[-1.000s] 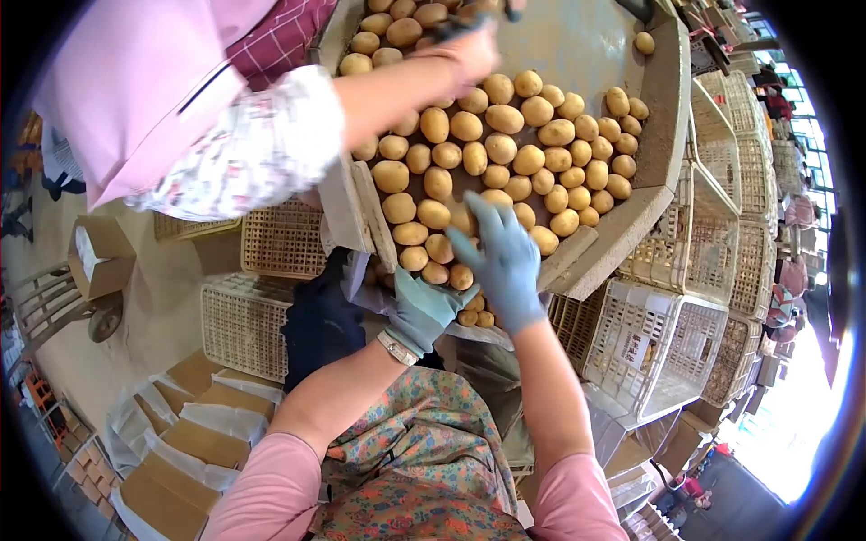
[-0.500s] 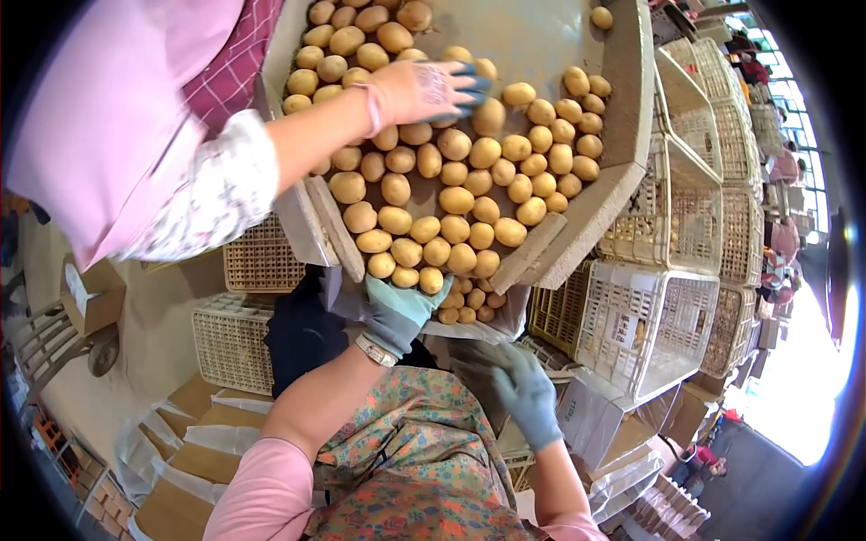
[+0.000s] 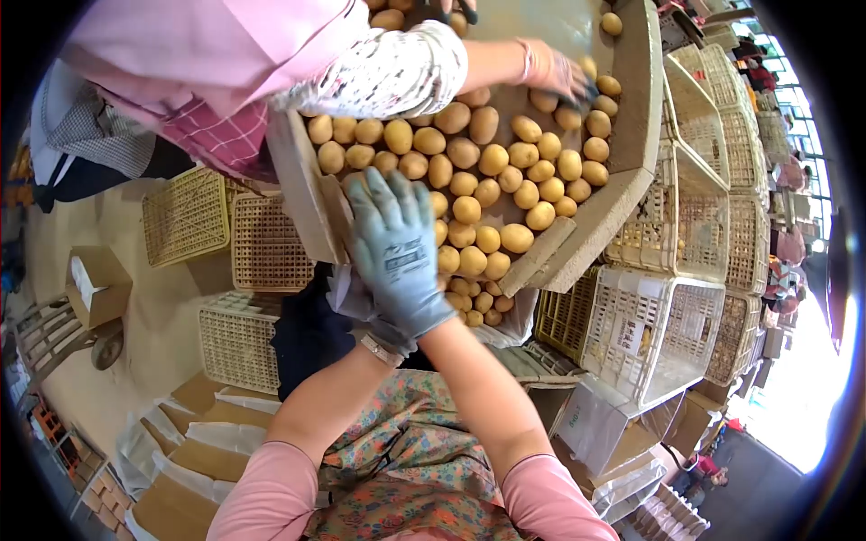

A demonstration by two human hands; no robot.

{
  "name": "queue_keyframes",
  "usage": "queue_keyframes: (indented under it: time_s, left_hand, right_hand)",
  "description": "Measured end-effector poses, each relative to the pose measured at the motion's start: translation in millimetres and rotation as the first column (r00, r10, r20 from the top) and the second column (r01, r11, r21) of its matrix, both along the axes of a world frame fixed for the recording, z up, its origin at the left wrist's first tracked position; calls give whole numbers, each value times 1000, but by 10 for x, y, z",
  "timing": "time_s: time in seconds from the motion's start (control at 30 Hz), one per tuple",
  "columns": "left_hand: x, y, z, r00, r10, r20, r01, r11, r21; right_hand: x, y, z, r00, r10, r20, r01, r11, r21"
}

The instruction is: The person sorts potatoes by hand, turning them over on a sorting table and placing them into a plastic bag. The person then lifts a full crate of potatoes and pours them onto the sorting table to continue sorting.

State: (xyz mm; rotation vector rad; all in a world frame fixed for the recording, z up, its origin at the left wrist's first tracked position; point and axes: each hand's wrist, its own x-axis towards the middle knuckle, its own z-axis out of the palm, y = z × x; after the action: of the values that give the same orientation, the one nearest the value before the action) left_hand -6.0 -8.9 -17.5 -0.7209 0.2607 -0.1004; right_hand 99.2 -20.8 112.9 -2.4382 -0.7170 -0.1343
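Observation:
My right hand (image 3: 397,248), in a grey-blue glove, reaches up and left with its fingers stretched out over the potatoes (image 3: 465,209) at the lower left of the sorting tray (image 3: 606,194). Some potatoes beneath it are hidden. My left hand (image 3: 386,335), also gloved and wearing a watch-like band at the wrist, is mostly covered by my right hand; its fingers do not show. Below the tray's opening, more potatoes (image 3: 475,302) lie in a lined container (image 3: 505,334).
A co-worker's gloved hand (image 3: 561,74) reaches across the tray among potatoes, and their sleeve (image 3: 388,72) covers its upper left. Plastic crates (image 3: 622,329) are stacked at right. More crates (image 3: 271,242) and lined cardboard boxes (image 3: 194,460) stand at left.
My right hand has swung from the right side onto the potatoes, above my left hand. The co-worker's hand moved right across the tray. Potatoes near the opening have shifted, with fewer at its left.

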Motion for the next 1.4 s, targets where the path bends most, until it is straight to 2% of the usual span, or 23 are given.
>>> queue_keyframes:
  time_s: [0.07, 0.1, 0.13, 0.2, 0.27, 0.33, 0.4, 0.47, 0.53, 0.57, 0.6, 0.67, 0.7, 0.77, 0.87, 1.0, 1.13, 1.2, 1.23, 1.27, 1.33, 1.37, 1.4]
  left_hand:
    - [22, 1, -18, 999, 43, -18, -43, 999, -24]
    - [162, -54, 262, 900, -68, -430, 290, 831, 475]
    - [87, 17, 143, 953, -100, -285, 231, 852, 471]
    - [-21, 77, -225, 983, -101, 153, 66, 973, 219]
    - [89, 47, 136, 903, -155, -401, 363, 775, 517]
    - [30, 56, 80, 950, -150, -275, 290, 751, 593]
    - [115, 97, 260, 942, -166, -290, 323, 679, 659]
    - [71, 47, 84, 964, -169, -206, 265, 695, 668]
    - [68, 3, -179, 972, -157, -172, 212, 903, 374]
    - [516, -277, 728, 932, 350, -94, -191, 694, 694]
    - [542, -284, 797, 949, 303, -83, -169, 713, 680]
    - [283, -76, 424, 987, -29, -160, 124, 775, 620]
    - [233, -34, 377, 976, -94, -196, 194, 784, 590]
    - [190, 19, 405, 948, -167, -271, 293, 789, 540]
    - [221, 48, 545, 870, -217, -443, 429, 775, 463]
    - [186, 68, 457, 959, -192, -207, 266, 859, 437]
    - [136, 89, 318, 953, -198, -227, 283, 849, 447]
    - [93, 109, 282, 976, -200, -91, 217, 938, 272]
    - [125, 49, 312, 932, -197, -303, 345, 738, 580]
    - [109, 67, 272, 932, -197, -303, 344, 739, 579]
    - [116, 146, 281, 951, -272, 147, 172, 860, 481]
    - [145, 113, 355, 954, -253, -158, 298, 790, 536]
    - [213, 114, 395, 950, -215, -228, 303, 813, 497]
  right_hand:
    - [1, -291, -259, 997, 82, 17, -74, 960, -269]
    - [-85, -473, -353, 996, 93, 14, -84, 952, -295]
    - [-176, -651, -378, 994, 108, 16, -97, 942, -321]
    - [-269, -933, -185, 992, 112, -63, -128, 900, -416]
    - [-310, -1157, -95, 998, 25, -57, -48, 891, -451]
    - [-165, -1391, 95, 871, -188, -453, 80, 966, -247]
    - [-101, -1246, -62, 890, -456, -19, 456, 890, -16]
    - [-29, -829, -421, 851, -491, 185, 518, 729, -448]
    - [-263, -422, -261, 951, -267, -154, 207, 924, -322]
    - [-391, -311, -287, 982, -71, -174, 33, 977, -209]
    - [-581, -261, -292, 975, 124, -183, -143, 985, -94]
    - [-896, -265, 9, 929, 115, -352, -36, 974, 221]
    - [-1041, -382, 44, 928, 98, -360, -21, 977, 212]
    - [-1251, -708, 114, 934, 326, -145, -297, 936, 188]
    - [-1479, -1034, 241, 920, 313, -237, -289, 948, 131]
    - [-1512, -1307, 95, 922, 293, -253, -239, 945, 224]
    - [-1101, -1333, 179, 932, 334, -138, -329, 942, 58]
    - [-863, -1236, 214, 979, 91, -181, -88, 996, 23]
    - [-812, -1181, 131, 984, -104, -148, 108, 994, 19]
    - [-791, -1118, 21, 948, -296, -113, 300, 954, 21]
    - [-762, -1065, -102, 858, -258, -444, 318, 946, 67]
    - [-798, -1077, -67, 922, -179, -342, 192, 981, 3]
    - [-827, -1074, -31, 923, -175, -344, 189, 982, 7]
